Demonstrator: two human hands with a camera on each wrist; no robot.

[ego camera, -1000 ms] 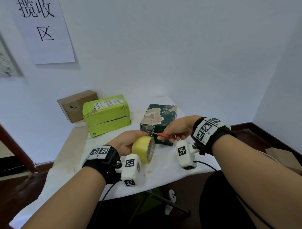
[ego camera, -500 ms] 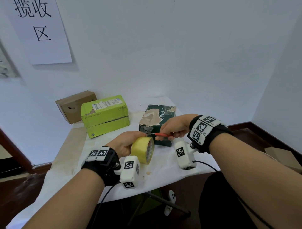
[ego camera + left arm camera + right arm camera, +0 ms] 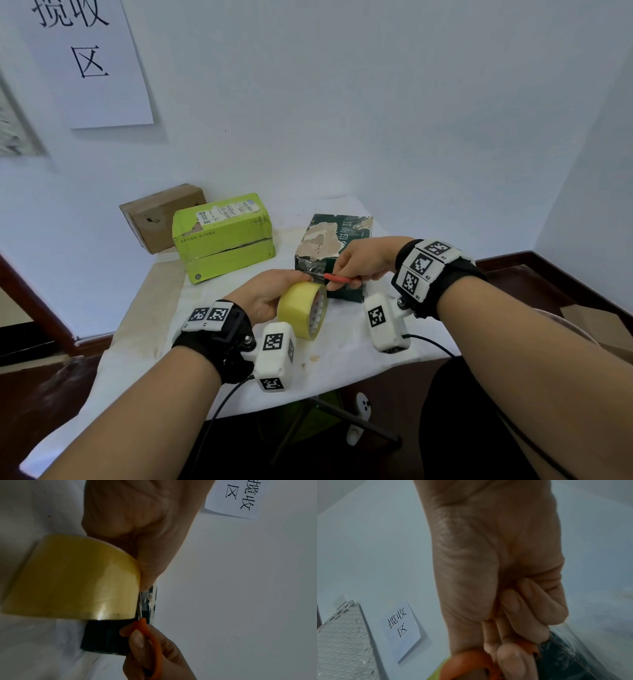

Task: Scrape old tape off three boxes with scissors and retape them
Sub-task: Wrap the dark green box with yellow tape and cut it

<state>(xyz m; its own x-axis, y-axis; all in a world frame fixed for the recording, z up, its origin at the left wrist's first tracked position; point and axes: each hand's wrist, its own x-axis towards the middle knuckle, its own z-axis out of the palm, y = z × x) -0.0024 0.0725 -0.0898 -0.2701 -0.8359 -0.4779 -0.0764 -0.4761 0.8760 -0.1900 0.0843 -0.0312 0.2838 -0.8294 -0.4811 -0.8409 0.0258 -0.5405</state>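
My left hand (image 3: 270, 296) grips a yellow tape roll (image 3: 303, 310) upright in front of the dark green box (image 3: 337, 240), whose top is torn to bare cardboard. A clear tape strip (image 3: 148, 599) runs from the roll to the box's near face. My right hand (image 3: 363, 260) holds orange-handled scissors (image 3: 340, 278) with the blades at that strip, between roll and box. In the left wrist view the roll (image 3: 73, 580) fills the left side and the scissors handle (image 3: 152, 639) sits below it. The right wrist view shows my fingers (image 3: 522, 622) curled round the orange handle (image 3: 471, 665).
A lime green box (image 3: 222, 236) with a white label stands left of the dark green box, and a brown cardboard box (image 3: 161, 216) is behind it by the wall. All sit on a white-covered table (image 3: 342, 359). A paper sign (image 3: 89, 58) hangs on the wall.
The hands, roll and scissors have stayed almost in place by the dark green box. The view has shifted slightly.
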